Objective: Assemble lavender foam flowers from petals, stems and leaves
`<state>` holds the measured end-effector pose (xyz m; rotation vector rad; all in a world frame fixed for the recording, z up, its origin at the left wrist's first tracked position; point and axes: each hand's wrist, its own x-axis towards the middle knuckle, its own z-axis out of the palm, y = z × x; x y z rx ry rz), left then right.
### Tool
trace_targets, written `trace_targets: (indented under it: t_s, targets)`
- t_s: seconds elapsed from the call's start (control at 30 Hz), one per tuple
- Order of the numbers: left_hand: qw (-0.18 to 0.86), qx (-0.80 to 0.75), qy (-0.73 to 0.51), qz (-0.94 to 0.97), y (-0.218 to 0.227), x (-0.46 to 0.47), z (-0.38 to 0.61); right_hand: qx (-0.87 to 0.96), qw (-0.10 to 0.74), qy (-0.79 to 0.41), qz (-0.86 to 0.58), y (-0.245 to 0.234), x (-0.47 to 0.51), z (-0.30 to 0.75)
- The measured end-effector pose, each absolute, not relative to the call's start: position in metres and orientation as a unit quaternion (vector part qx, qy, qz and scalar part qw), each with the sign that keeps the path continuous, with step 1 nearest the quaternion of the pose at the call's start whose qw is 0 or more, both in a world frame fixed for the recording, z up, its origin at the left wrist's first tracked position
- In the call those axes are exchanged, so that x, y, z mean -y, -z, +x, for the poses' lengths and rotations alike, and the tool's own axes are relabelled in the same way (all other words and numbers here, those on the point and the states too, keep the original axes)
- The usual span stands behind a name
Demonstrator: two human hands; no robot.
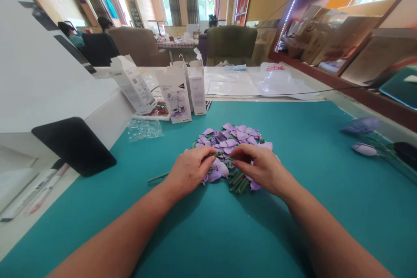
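Note:
My left hand point(189, 169) is closed around a green plastic stem point(158, 177). One end of the stem sticks out to the left behind the hand, and its tip shows past the thumb and finger. Close by on the right, my right hand point(259, 165) pinches a thin green piece near that tip; the fingers mostly cover it. Beneath and behind both hands lies a pile of purple flower petals point(230, 143) with green parts among them. A bundle of short green stems point(239, 182) rests at the pile's front, just below my right fingers.
White flower-printed boxes point(177, 97) stand at the back left, with a crumpled clear bag point(145, 129) before them. A black tablet-like panel point(74, 145) leans at the left. Purple flowers point(365, 149) lie at the right edge of the green mat point(195, 234). People sit in the background.

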<state>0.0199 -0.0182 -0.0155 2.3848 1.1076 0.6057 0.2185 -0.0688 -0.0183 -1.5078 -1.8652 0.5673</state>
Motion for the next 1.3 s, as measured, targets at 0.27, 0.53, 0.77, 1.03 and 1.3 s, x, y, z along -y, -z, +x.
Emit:
trace_targets:
  t_s: [0.27, 0.53, 0.77, 1.03, 1.3]
  targets:
    - [0.24, -0.402, -0.231, 0.853, 0.012, 0.0196, 0.0203, 0.64, 0.469, -0.275, -0.543, 0.0249, 0.0655, 0.2185]
    - [0.261, -0.373, -0.261, 0.851, 0.0119, 0.0204, 0.0186, 0.599, 0.503, -0.313, -0.539, 0.0208, 0.0644, 0.2193]
    - [0.258, -0.367, -0.268, 0.853, 0.0139, 0.0195, 0.0193, 0.604, 0.511, -0.292, -0.537, 0.0215, 0.0646, 0.2183]
    - [0.244, -0.371, -0.26, 0.857, 0.0132, 0.0197, 0.019, 0.618, 0.5, -0.293, -0.532, 0.0243, 0.0639, 0.2192]
    - [0.234, -0.368, -0.259, 0.862, 0.0118, 0.0205, 0.019, 0.646, 0.462, -0.263, -0.548, 0.0242, 0.0662, 0.2186]
